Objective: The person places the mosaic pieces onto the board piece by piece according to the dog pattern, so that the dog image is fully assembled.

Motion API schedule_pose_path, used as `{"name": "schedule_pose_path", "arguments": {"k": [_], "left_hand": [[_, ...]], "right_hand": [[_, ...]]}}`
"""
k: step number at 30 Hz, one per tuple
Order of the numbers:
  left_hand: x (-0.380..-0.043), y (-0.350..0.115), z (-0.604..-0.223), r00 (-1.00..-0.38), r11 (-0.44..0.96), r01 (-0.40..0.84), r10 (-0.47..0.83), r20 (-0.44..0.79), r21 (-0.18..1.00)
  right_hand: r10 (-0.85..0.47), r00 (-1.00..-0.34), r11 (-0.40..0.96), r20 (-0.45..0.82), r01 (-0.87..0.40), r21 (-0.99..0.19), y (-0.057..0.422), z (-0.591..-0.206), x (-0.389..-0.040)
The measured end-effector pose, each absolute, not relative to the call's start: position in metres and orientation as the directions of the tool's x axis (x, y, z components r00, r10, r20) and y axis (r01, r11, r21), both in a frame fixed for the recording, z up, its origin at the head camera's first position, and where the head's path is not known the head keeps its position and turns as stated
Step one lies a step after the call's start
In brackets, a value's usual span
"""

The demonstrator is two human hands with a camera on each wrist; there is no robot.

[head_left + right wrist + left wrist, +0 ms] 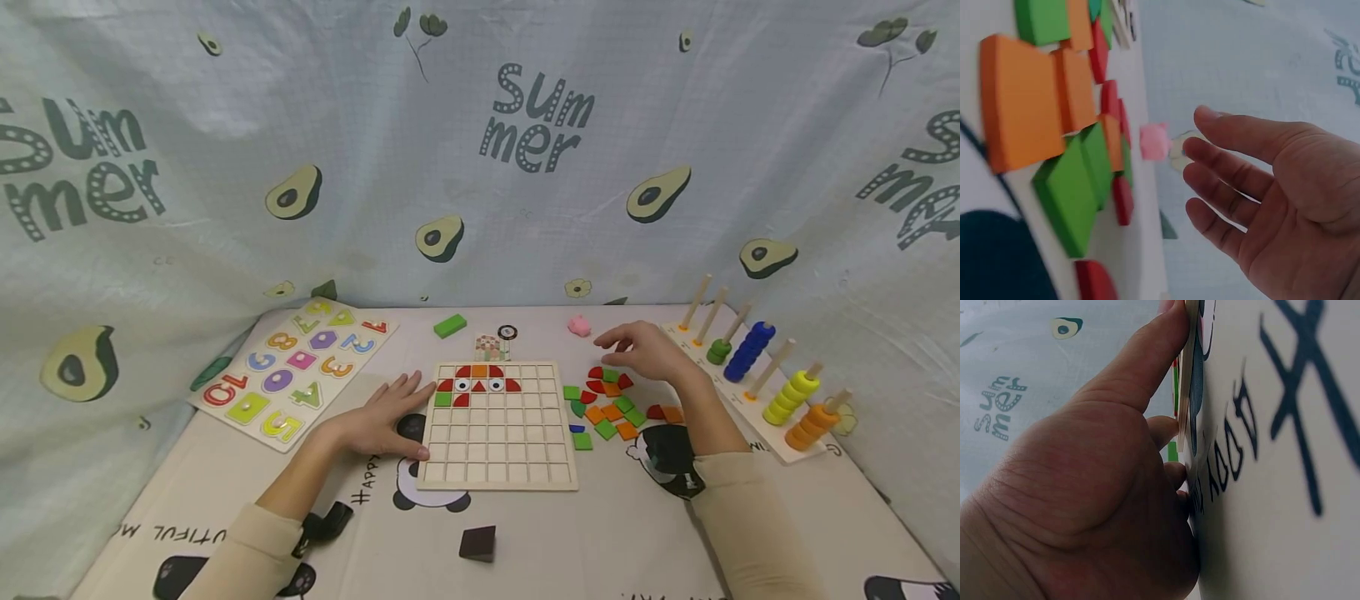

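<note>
A wooden grid board (498, 454) lies flat in the middle of the table. Red, orange, green and eye-printed tiles (478, 385) fill some of its upper cells. My left hand (382, 421) rests at the board's left edge, fingers spread, the thumb and fingertips touching the rim; the left wrist view shows the thumb along that edge. Above the loose tiles (611, 408), right of the board, hovers my right hand (641, 348), its fingers loosely bent. In the right wrist view nothing sits between those fingers, and orange, green and red tiles (1022, 103) lie beside the hand.
A number puzzle board (300, 367) lies at left; a peg stacker with coloured rings (750, 354) stands at right. Behind the grid board are a green block (450, 326), a small picture card (491, 347), a round token (507, 332) and a pink pig figure (579, 326). A dark block (477, 543) sits in front.
</note>
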State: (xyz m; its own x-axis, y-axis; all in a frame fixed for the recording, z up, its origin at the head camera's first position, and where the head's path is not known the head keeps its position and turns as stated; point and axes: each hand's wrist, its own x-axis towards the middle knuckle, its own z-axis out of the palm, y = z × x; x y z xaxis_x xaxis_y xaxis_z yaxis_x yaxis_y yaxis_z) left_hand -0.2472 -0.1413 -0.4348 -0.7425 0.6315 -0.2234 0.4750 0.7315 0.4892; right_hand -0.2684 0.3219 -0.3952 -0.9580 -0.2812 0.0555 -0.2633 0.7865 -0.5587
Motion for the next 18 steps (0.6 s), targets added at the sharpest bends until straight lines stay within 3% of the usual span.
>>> {"name": "schedule_pose_path", "arguments": {"k": [7, 18], "left_hand": [[-0.248, -0.141, -0.436, -0.744, 0.737, 0.465, 0.626, -0.235, 0.49], [-0.249, -0.142, -0.437, -0.748, 0.746, 0.468, 0.62, -0.236, 0.474]], "right_hand": [[-0.281, -0.957, 0.777, -0.073, -0.182, -0.603, 0.325, -0.422, -0.278], [-0.296, -0.953, 0.797, -0.06, -0.212, -0.566, 0.316, -0.425, -0.276]]}}
